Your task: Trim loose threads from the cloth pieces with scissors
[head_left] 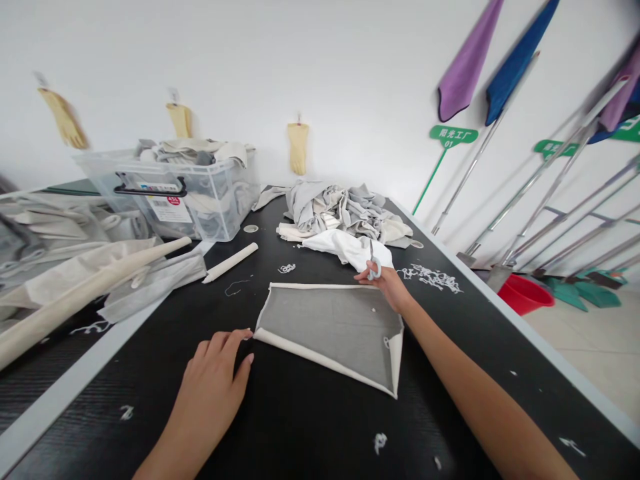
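Note:
A grey piece of cloth (325,323) with cream edges lies on the black table in front of me, its near and right edges curled up. My left hand (217,370) rests at its near left corner, index fingertip at the edge and thumb held apart. Over the far right corner is my right hand (383,280), closed around a pair of scissors (375,265) with light grey handles; the blades point up and away. Just beyond the scissors, a white cloth (345,247) lies against a crumpled heap of grey and cream cloths (345,210).
A clear plastic bin (215,210) full of cloths stands at the back left, beside stacked fabric (65,233) and a long cream roll (100,293). Thread scraps (433,277) lie right of the heap. Mop poles (480,167) and a red basin (525,293) are beyond the table's right edge.

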### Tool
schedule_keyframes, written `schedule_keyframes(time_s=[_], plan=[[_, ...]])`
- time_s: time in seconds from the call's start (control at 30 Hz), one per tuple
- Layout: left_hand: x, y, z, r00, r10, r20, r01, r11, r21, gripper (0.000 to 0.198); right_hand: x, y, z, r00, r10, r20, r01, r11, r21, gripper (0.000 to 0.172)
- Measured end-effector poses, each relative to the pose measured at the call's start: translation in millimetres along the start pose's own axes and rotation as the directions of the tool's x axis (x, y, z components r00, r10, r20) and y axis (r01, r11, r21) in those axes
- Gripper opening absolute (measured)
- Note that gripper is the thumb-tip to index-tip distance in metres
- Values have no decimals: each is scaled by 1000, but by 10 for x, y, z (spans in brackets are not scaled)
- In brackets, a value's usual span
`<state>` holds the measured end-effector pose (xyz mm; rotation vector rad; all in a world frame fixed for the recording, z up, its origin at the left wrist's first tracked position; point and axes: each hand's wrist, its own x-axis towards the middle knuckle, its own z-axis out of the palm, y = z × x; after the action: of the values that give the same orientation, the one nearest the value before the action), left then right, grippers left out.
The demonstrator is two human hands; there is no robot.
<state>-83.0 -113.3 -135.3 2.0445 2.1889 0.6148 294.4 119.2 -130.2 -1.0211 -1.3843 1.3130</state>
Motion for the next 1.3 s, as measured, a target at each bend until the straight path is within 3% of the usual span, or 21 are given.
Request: schedule_keyframes(time_s=[0.23, 0.4, 0.53, 0.7, 0.77, 0.87, 1.03, 1.2, 1.3], plan=[[38, -98, 25, 999, -19, 32, 21, 997, -72, 33, -60, -272, 160, 997, -61, -40, 57, 993, -103, 53], [95, -122, 7, 999, -21, 38, 24, 995, -92, 38, -235, -591, 479, 994, -10, 107, 19, 997, -80, 52], [125, -99, -34, 999, -32, 24, 34, 994, -102, 37, -462, -723, 855, 959, 81, 273, -56, 994, -97, 54], [163, -72, -72, 1000, -16, 17, 18, 995, -94, 25, -734, -717, 1295, 854, 259, 451, -233, 966, -113, 55], [182, -77, -68, 1000, -2, 9, 3, 996, -94, 24, -813, -663, 1430, 835, 252, 490, -204, 967, -150, 56], [220, -115, -50, 1000, 11, 5, -11, 995, -104, 21, -906, -534, 1571, 848, 198, 492, -68, 960, -271, 53], [273, -192, -57, 999, 44, 24, -41, 990, -137, 23, -1070, -400, 1672, 808, 209, 551, -53, 957, -286, 50], [217, -128, -140, 998, 33, -61, -42, 988, -150, 25, -1262, -502, 1710, 780, 227, 584, -69, 958, -280, 47], [147, -80, -155, 994, 97, -57, -106, 976, -191, 29, -1357, -540, 1712, 738, 231, 633, -60, 958, -280, 44]])
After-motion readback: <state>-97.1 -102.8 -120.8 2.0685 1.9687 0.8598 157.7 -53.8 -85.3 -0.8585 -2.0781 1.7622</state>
